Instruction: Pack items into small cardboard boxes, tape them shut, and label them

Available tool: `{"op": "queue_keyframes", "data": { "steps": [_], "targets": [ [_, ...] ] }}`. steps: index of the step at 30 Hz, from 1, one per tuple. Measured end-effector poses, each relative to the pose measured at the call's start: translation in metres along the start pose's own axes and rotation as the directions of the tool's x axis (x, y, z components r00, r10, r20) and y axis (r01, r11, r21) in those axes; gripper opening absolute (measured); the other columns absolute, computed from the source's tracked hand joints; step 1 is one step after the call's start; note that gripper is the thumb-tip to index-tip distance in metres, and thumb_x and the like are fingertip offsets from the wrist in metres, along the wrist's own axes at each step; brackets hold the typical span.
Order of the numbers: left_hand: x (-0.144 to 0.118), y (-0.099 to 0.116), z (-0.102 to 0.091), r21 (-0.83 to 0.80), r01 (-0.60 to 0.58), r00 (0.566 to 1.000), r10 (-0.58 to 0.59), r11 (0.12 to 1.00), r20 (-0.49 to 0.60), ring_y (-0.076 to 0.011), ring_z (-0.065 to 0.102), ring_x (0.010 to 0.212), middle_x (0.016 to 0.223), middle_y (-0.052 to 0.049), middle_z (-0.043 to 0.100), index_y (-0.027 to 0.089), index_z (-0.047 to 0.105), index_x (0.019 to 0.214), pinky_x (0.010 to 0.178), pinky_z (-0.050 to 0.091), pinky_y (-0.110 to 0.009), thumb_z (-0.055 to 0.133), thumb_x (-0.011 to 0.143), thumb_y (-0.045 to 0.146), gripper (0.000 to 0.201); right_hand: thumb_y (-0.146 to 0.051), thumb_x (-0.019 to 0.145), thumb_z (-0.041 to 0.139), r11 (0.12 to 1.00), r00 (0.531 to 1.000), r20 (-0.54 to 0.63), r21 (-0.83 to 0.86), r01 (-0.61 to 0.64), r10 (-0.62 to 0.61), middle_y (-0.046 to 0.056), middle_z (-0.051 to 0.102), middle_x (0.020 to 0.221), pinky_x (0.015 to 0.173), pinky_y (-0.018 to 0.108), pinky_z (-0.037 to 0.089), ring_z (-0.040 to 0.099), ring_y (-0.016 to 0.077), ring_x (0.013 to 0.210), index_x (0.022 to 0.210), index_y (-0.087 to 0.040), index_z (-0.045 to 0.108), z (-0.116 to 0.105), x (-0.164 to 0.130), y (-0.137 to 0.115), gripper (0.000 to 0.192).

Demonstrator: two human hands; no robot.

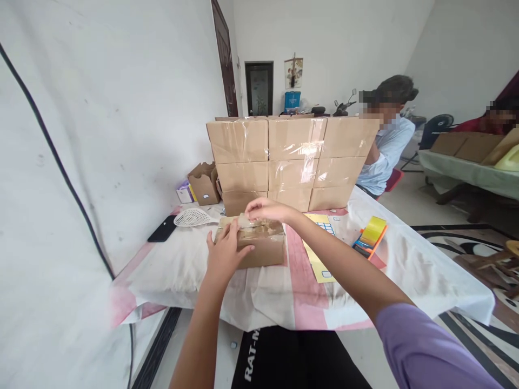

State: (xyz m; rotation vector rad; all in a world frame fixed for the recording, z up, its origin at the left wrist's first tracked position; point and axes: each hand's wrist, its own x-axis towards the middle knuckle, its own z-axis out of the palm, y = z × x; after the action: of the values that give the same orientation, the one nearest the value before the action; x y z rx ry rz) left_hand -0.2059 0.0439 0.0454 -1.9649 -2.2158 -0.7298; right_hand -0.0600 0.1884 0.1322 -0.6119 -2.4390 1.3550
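Cloth-covered table (pixel 259 300), white wall (pixel 60 259) off to your left. Nearest: your left hand (pixel 227 243), fingers spread, laid over the left end of the box (pixel 261 255), thumb toward its front face. Not wrapped around it; reads as steadying that end so the box won't slide. Box lies flat under both hands, long axis left-right across you, one long side facing you, top up. Your right hand (pixel 265 209) reaches over the top from behind the box's midline, fingers curled at a pale tape strip (pixel 243 221); can't tell if they're pinching it. Strip runs roughly along the long axis, so the hands sit close, probably one bracing while the other works the tape.

Yellow sheet (pixel 323 274) sits right of your right hand, partly under the forearm; dispenser (pixel 371 237) farther right, likely parked within reach. Racket (pixel 190 217) and phone (pixel 162 229) left of your left hand. Beyond both hands: stack (pixel 292 175), long face toward you. Co-worker (pixel 391 146) past its right end.
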Motion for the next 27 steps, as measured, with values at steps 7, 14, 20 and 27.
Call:
{"op": "queue_keyframes", "data": {
  "steps": [7,14,20,27],
  "targets": [
    [-0.003,0.001,0.002,0.031,-0.035,0.999,0.036,0.999,-0.022,-0.0313,0.042,0.147,0.147,-0.012,0.061,0.030,0.043,0.152,0.121,0.013,-0.068,0.060,0.096,0.042,0.060,-0.018,0.080,0.063,0.951,0.996,-0.019,-0.297,-0.090,0.089,-0.001,0.063,0.070,0.056,0.021,0.038,0.051,0.0097,0.060,0.081,-0.014,0.067,0.007,0.016,0.019,0.005],
    [-0.005,0.000,0.006,0.071,-0.060,0.997,0.064,0.996,-0.044,-0.0323,0.043,0.145,0.150,-0.005,0.058,0.036,0.064,0.135,0.120,0.014,-0.070,0.059,0.096,0.042,0.039,-0.015,0.080,0.072,0.835,0.999,-0.031,-0.549,-0.041,0.029,0.005,0.070,0.082,0.064,0.023,0.038,0.060,0.0149,0.074,0.081,-0.015,0.067,0.013,0.018,0.015,0.005],
    [-0.008,0.003,0.007,0.093,-0.058,0.997,0.062,0.994,-0.035,-0.0324,0.043,0.146,0.153,-0.006,0.055,0.036,0.066,0.132,0.120,0.016,-0.070,0.057,0.097,0.041,0.036,-0.018,0.073,0.082,0.728,0.960,-0.280,-0.658,-0.193,0.001,0.020,0.070,0.115,0.073,0.030,0.042,0.065,0.0295,0.099,0.126,-0.012,0.053,0.007,0.019,0.004,0.061],
    [-0.006,0.011,0.001,0.084,-0.187,0.982,0.189,0.979,-0.011,-0.0305,0.046,0.144,0.154,-0.011,0.053,0.027,0.056,0.144,0.124,0.011,-0.064,0.051,0.099,0.036,0.046,-0.024,0.098,0.049,0.713,0.702,-0.702,-0.429,-0.554,0.123,0.017,0.072,0.110,0.082,0.032,0.046,0.067,0.0276,0.106,0.130,-0.012,0.052,-0.036,-0.045,0.064,0.035]
  ]
}}
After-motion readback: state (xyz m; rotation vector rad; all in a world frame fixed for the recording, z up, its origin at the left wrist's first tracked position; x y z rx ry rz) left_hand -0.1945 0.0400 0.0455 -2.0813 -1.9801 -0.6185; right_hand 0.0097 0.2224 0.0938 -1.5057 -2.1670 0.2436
